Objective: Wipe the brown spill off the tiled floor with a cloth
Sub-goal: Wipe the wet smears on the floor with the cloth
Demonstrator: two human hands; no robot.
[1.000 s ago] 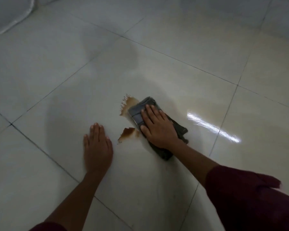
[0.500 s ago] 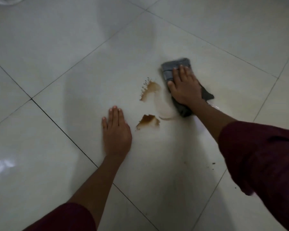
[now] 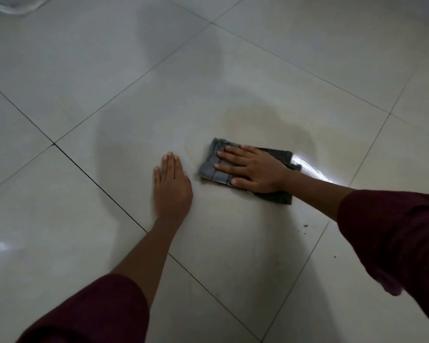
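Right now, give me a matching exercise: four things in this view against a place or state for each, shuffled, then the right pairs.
Things:
1. left hand
2. right hand
3. cloth
4. dark specks

Descriptions:
A. folded, grey, pinned flat to the floor
B. scattered by a grout line, near the right sleeve
C. flat on bare tile
D. pressing on the cloth, fingers spread

Pairs: 1-C, 2-D, 3-A, 4-B

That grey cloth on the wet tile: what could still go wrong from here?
1. The cloth may only smear: a faint brownish film shows on the tile beyond it, so residue could dry there.
2. The left hand presses flat on glossy, possibly wet floor and bears weight; it might slip.
3. Dark crumbs lie near the right sleeve; the right hand could drag them into the damp patch.
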